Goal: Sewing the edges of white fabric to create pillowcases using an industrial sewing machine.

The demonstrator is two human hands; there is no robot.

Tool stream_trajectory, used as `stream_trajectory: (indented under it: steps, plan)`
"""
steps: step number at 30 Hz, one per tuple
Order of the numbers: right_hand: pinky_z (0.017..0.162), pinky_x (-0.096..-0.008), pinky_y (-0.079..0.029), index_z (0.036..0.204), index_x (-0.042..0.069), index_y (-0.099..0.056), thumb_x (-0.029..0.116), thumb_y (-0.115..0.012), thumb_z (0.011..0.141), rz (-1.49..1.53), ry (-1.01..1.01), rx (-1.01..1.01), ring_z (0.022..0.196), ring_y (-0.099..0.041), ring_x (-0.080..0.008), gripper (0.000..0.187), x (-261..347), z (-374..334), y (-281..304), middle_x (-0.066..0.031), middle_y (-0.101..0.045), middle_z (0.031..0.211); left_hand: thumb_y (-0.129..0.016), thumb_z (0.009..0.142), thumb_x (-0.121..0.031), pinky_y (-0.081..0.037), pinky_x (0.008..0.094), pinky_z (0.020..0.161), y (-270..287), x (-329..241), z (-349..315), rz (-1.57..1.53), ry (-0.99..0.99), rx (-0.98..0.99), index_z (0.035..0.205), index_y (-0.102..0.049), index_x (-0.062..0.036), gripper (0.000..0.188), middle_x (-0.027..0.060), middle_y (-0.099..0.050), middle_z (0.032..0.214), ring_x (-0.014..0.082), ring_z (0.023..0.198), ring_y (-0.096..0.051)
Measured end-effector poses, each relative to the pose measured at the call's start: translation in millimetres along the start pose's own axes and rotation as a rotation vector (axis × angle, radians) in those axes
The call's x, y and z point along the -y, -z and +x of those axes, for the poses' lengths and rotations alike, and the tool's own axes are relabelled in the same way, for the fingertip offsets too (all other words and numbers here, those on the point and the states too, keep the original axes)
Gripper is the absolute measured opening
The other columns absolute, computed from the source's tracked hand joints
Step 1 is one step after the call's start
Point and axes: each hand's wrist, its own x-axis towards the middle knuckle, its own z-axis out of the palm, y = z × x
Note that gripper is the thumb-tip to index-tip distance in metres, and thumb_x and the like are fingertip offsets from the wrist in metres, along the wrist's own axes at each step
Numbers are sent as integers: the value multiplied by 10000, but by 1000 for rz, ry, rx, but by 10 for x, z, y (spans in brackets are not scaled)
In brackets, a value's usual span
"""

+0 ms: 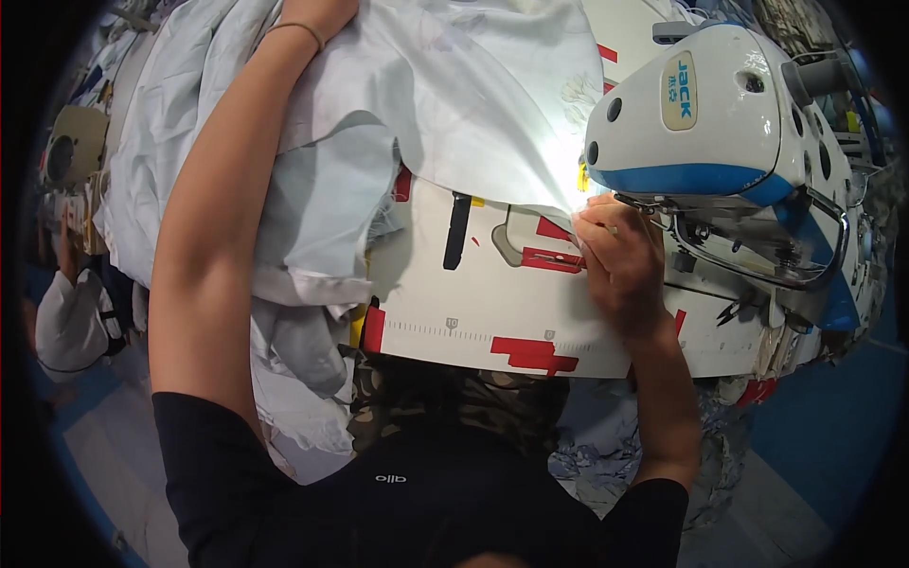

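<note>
A wide sheet of white fabric (445, 85) spreads over the sewing table and narrows to a corner under the lit head of a white and blue sewing machine (691, 123). At that corner my right hand (620, 256) has its fingers drawn together on the fabric's edge, close by the needle area, which the hand and glare hide. My left arm stretches far forward over the cloth. Only the wrist and back of my left hand (327, 11) show at the top edge, resting on the fabric; its fingers are out of the picture.
The white table top (426, 293) carries red tape, a printed ruler scale and a black strip (457, 232). More white cloth (317, 199) with frayed edges hangs off the left side. Scissors-like dark tips (727, 312) lie at right. Another person's white sleeve (71, 317) shows far left.
</note>
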Motion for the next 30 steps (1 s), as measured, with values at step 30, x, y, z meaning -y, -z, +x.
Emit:
stream_trajectory:
  steps: [30]
  plan:
    - [986, -415, -540, 1210, 83, -747, -137, -595, 878, -50, -70, 122, 1058, -682, -310, 425, -119, -143, 212, -154, -705, 1106, -707, 839, -207, -549, 364, 571, 809, -2151, -1147, -542, -406, 427, 1202, -639, -15, 416, 56, -593, 1123, 219, 849, -632]
